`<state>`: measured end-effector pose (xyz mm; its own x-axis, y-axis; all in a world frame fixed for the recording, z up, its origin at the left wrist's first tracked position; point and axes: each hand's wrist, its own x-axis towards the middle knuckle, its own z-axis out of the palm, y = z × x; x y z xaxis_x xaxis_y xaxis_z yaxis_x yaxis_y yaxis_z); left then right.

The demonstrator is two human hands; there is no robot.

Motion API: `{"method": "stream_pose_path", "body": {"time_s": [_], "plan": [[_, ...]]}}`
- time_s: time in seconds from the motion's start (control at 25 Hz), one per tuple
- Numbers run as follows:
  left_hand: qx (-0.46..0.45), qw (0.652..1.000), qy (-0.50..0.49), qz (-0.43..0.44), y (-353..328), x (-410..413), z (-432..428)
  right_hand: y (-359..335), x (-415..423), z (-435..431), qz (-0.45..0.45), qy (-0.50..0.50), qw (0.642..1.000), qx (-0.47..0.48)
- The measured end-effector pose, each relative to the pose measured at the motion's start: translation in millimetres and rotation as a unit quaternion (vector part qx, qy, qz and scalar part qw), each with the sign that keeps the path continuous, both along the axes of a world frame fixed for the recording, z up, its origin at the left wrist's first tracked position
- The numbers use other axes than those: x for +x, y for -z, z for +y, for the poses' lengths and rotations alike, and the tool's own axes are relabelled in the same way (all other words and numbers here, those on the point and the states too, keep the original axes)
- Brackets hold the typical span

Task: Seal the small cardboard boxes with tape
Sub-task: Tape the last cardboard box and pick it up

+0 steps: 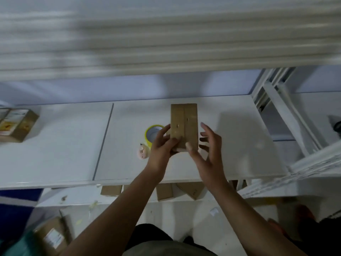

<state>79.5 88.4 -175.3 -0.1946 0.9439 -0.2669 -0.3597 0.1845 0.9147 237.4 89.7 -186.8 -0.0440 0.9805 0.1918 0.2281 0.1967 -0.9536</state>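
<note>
Box: the small cardboard box point(184, 122) is held just above the white tabletop point(64, 145), with its long side pointing away from the person and its two top flaps closed along a middle seam.
Left hand: the left hand point(162, 146) grips the near left corner, thumb on the top and fingers clamped on the side.
Right hand: the right hand point(208, 154) lays its thumb on the near end of the top; its fingers point(203, 134) are spread apart beside the right wall.
Tape: the yellow tape roll point(149, 133) lies flat on the tabletop just behind the left hand, with a small pink object point(143, 151) beside it.
Progress: it is not possible to tell if tape already covers the seam. No hand holds the roll, so the taping of this box probably is not yet done.
Remaining: more brown boxes point(164, 192) lie under the tabletop edge, maybe waiting.
</note>
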Motion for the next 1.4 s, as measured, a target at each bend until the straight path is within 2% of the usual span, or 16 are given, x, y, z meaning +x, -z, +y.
{"method": "stream_pose_path", "body": {"time_s": [0.08, 0.16, 0.28, 0.4, 0.52, 0.64, 0.76, 0.96, 1.16, 1.32, 1.4], "plan": [[0.032, 0.999, 0.011, 0.023, -9.4, -20.9, -16.6, -17.8, -9.1, 4.7, 0.077, -0.024, 0.992, -0.094], [0.053, 0.997, 0.016, 0.061, -17.0, -42.4, -32.3, -29.4, -31.0, 11.9, 0.088, -0.076, 0.978, -0.175], [0.027, 0.994, -0.001, 0.104, -23.4, -70.5, -44.6, -37.9, -71.4, 13.6, 0.058, -0.08, 0.974, -0.206], [-0.031, 0.986, -0.067, 0.146, -19.0, -100.6, -49.6, -33.5, -113.5, 5.9, 0.09, -0.081, 0.96, -0.254], [-0.011, 0.975, -0.086, 0.203, 2.5, -129.1, -61.4, -24.3, -151.6, -2.8, 0.094, -0.068, 0.949, -0.292], [-0.002, 0.977, -0.103, 0.188, 20.0, -150.5, -75.4, -9.5, -181.2, -8.8, 0.008, -0.049, 0.96, -0.276], [-0.04, 0.981, -0.09, 0.17, 30.2, -172.4, -84.6, 3.8, -208.3, -19.8, -0.028, -0.021, 0.963, -0.269], [-0.056, 0.966, -0.078, 0.242, 50.5, -186.1, -78.4, 20.9, -222.8, -30.0, -0.09, 0.008, 0.966, -0.241], [-0.131, 0.92, -0.092, 0.356, 56.9, -196.5, -46.4, 21.5, -190.4, -13.6, -0.144, 0.085, 0.97, -0.177], [-0.217, 0.854, -0.051, 0.47, 59.7, -184.7, -30.1, 26.6, -169.3, 5.9, -0.24, 0.079, 0.958, -0.134], [-0.178, 0.834, -0.086, 0.515, 55.5, -179.0, -31.4, 29.0, -164.3, 15.3, -0.264, 0.059, 0.954, -0.128]]}}
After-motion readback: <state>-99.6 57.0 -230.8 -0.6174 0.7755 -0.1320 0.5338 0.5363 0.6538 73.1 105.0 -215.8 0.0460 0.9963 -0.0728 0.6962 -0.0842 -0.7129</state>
